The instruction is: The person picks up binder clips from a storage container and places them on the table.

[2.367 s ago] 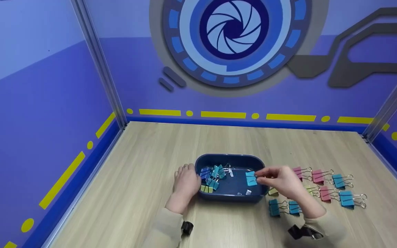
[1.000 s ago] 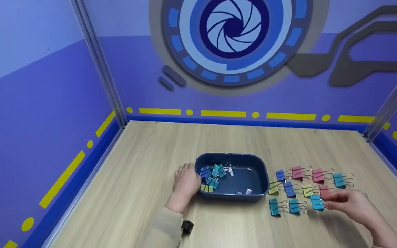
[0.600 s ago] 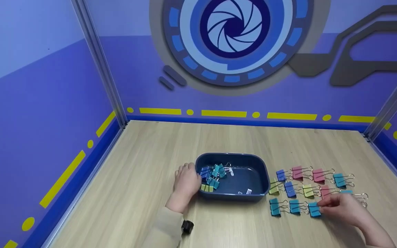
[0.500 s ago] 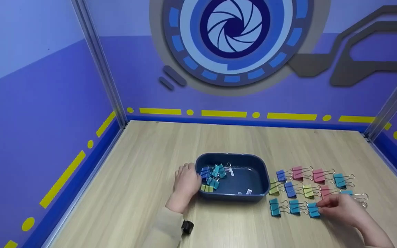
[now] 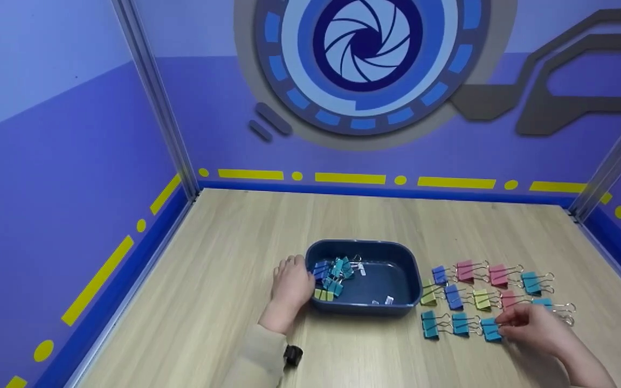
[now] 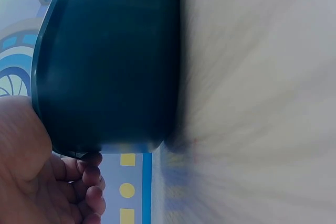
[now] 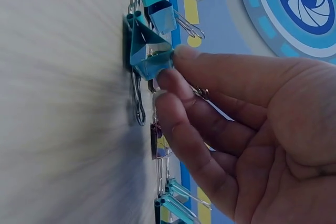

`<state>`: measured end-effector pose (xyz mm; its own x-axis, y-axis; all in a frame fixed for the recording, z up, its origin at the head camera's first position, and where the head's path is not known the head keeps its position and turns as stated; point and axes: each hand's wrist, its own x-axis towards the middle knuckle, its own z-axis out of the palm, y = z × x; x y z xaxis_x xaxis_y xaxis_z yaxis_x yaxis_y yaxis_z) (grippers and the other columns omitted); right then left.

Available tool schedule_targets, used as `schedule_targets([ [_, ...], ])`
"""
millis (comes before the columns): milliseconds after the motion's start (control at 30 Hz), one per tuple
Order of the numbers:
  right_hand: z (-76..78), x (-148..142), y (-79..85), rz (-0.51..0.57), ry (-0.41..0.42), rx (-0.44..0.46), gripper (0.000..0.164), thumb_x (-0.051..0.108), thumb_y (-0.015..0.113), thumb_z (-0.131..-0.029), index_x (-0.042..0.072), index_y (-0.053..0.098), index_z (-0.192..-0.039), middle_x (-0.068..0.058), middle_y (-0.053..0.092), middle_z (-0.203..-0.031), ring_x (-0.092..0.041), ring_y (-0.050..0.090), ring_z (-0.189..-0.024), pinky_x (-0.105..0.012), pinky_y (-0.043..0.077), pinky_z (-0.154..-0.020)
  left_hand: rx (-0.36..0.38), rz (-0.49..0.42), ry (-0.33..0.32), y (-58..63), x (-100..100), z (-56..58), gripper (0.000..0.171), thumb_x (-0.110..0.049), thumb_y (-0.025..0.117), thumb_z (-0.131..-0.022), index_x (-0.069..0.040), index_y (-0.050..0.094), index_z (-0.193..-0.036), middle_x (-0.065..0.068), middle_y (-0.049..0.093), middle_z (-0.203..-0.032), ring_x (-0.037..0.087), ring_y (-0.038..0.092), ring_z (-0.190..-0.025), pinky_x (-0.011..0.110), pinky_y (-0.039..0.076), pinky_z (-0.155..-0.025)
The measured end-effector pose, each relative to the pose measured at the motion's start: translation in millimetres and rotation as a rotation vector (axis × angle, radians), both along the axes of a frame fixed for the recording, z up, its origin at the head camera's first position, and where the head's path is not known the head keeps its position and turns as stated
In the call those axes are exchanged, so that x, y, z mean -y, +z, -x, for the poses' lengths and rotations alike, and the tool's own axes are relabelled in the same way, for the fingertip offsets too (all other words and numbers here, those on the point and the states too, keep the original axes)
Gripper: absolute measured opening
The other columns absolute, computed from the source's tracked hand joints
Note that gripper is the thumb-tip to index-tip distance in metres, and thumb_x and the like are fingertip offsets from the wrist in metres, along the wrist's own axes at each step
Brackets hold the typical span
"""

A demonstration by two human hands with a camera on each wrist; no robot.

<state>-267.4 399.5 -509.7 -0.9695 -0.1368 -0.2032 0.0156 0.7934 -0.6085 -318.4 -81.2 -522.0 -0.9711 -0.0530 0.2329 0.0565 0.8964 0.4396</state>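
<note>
My right hand (image 5: 535, 326) pinches a teal binder clip (image 5: 490, 329) between thumb and fingertips, at the right end of the front row. In the right wrist view the same binder clip (image 7: 152, 59) is low over the tabletop, its wire handles partly behind the fingers. At the left end of a dark blue plastic bin (image 5: 364, 309), my left hand (image 5: 292, 283) holds the rim, its curled fingers (image 6: 92, 177) along the outer wall. Inside the bin lie several blue, teal and yellow-green binder clips (image 5: 337, 272) and small white pieces (image 5: 389, 299).
Rows of binder clips stand on the wooden table (image 5: 235, 231) right of the bin: pink clips (image 5: 465, 270), blue (image 5: 454, 296), yellow-green (image 5: 482, 299) and teal (image 5: 429, 324). Printed purple panels (image 5: 267, 156) enclose the back and sides.
The right hand has carried the teal binder clip out of the bin, rightwards and down to the end of the front row; lately it has barely moved. The left hand stays at the bin.
</note>
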Motion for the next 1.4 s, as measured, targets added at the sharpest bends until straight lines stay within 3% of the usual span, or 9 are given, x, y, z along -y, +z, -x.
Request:
schedule_targets([
  [167, -2.4, -0.2, 2.1, -0.014, 0.011, -0.036, 0.026, 0.015, 0.081, -0.083, 0.002, 0.073, -0.103, -0.005, 0.074, -0.098, -0.01, 0.064, -0.085, -0.021, 0.051, -0.07, 0.006, -0.008, -0.002, 0.4, 0.2, -0.1, 0.031, -0.015, 0.066, -0.092, 0.003, 0.063, -0.116, 0.017, 0.066, -0.108, 0.035, 0.058, -0.102, 0.047, 0.044, -0.087],
  [333, -2.7, 4.3, 13.2, -0.027, -0.046, -0.059, 0.037, 0.021, 0.083, -0.083, -0.001, 0.071, -0.111, -0.01, 0.074, -0.104, -0.013, 0.065, -0.09, -0.021, 0.05, -0.071, -0.006, -0.014, -0.011, 0.4, 0.3, -0.8, 0.029, -0.013, 0.065, -0.091, 0.004, 0.063, -0.115, 0.017, 0.066, -0.107, 0.035, 0.059, -0.102, 0.047, 0.044, -0.086],
  [667, 2.7, 46.8, 43.7, 0.033, -0.037, -0.271, 0.031, 0.022, 0.077, -0.091, 0.002, 0.073, -0.113, -0.009, 0.076, -0.102, 0.001, 0.063, -0.082, -0.022, 0.052, -0.068, 0.001, -0.02, -0.008, -0.4, 0.1, 0.2, 0.031, -0.015, 0.066, -0.092, 0.004, 0.063, -0.117, 0.017, 0.066, -0.109, 0.034, 0.059, -0.103, 0.047, 0.044, -0.087],
  [767, 10.3, 66.0, 50.0, 0.066, 0.008, -0.313, 0.027, 0.021, 0.077, -0.091, 0.004, 0.074, -0.112, -0.009, 0.076, -0.104, 0.001, 0.064, -0.084, -0.022, 0.053, -0.068, 0.004, -0.019, -0.008, -0.6, 0.2, 0.7, 0.032, -0.015, 0.066, -0.092, 0.004, 0.063, -0.118, 0.017, 0.066, -0.11, 0.035, 0.059, -0.104, 0.047, 0.044, -0.088],
  [967, 29.4, 108.6, 56.0, 0.126, 0.089, -0.29, 0.025, 0.018, 0.074, -0.093, 0.006, 0.074, -0.115, -0.007, 0.076, -0.103, -0.012, 0.067, -0.089, -0.021, 0.054, -0.073, 0.011, -0.017, -0.004, -0.6, -0.2, 0.6, 0.033, -0.016, 0.067, -0.092, 0.004, 0.063, -0.119, 0.017, 0.066, -0.111, 0.034, 0.059, -0.105, 0.047, 0.044, -0.088],
  [1133, 45.7, 145.7, 52.5, 0.177, 0.172, -0.317, 0.025, 0.016, 0.075, -0.091, 0.004, 0.074, -0.113, -0.006, 0.076, -0.1, -0.014, 0.067, -0.089, -0.021, 0.054, -0.073, 0.003, -0.012, -0.006, 0.0, -0.3, 0.8, 0.032, -0.015, 0.066, -0.093, 0.004, 0.063, -0.118, 0.018, 0.066, -0.11, 0.035, 0.059, -0.104, 0.047, 0.044, -0.088],
  [1400, 66.8, 199.8, 43.1, 0.236, 0.388, -0.325, 0.023, 0.009, 0.077, -0.088, 0.003, 0.074, -0.11, -0.008, 0.076, -0.1, -0.014, 0.068, -0.089, -0.025, 0.055, -0.078, -0.021, 0.001, -0.012, -1.2, 0.9, 0.0, 0.029, -0.014, 0.064, -0.092, 0.003, 0.063, -0.115, 0.017, 0.066, -0.107, 0.035, 0.059, -0.101, 0.046, 0.043, -0.084],
])
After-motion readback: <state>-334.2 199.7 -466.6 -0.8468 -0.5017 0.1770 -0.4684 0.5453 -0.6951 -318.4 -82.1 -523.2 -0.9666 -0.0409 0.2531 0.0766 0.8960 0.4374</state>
